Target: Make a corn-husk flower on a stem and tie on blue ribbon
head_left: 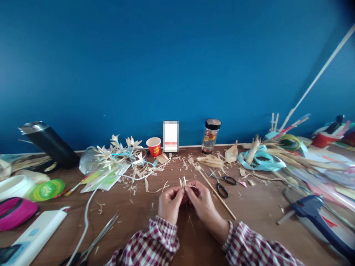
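Observation:
Pinched between both hands is a small bundle of pale corn husk petals [183,182], its tips pointing up. My left hand [170,202] is closed on its left side, thumb and forefinger together. From the right, my right hand [204,207] pinches the same bundle, fingertips touching those of the left. A thin fibre [190,218] hangs beneath the hands. Close by on the right lie a thin wooden stick [217,195] and black-handled scissors [223,184]. Finished-looking husk flowers [132,143] on blue stems lie at the back left.
Husk scraps [149,171] litter the table. A red paper cup [153,147], a phone [171,135] and a lidded jar [211,136] stand by the wall. A blue glue gun [313,207] lies right; a white cable [86,214], larger scissors [101,234] and a power strip [41,236] lie left.

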### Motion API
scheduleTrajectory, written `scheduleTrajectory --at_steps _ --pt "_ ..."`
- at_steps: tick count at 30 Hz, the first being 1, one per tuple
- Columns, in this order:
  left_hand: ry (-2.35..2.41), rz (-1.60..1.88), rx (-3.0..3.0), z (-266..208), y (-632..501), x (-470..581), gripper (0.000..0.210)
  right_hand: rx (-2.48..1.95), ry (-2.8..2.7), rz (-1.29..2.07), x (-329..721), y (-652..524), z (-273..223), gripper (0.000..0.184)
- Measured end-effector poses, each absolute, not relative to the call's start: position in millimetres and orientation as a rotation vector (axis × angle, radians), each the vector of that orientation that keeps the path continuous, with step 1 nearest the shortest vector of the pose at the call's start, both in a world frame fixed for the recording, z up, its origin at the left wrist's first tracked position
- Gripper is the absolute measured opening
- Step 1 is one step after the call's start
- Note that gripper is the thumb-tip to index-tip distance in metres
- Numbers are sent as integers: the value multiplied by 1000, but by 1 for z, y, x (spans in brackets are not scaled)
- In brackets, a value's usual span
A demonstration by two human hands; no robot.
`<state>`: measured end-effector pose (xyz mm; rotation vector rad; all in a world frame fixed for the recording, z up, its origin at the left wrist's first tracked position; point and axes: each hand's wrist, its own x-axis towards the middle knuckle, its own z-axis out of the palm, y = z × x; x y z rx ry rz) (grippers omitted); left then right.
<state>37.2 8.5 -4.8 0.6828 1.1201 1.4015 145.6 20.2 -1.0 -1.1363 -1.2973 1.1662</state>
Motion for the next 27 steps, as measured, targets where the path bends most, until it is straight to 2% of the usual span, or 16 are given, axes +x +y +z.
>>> scheduleTrajectory --at_steps 16,27 --pt "1141 1314 634 -3 9 34 27 -1138 -1342 1113 148 17 0 18" --pt "1189 1420 791 -7 9 33 23 -1180 -1400 1077 148 18 -1 17"
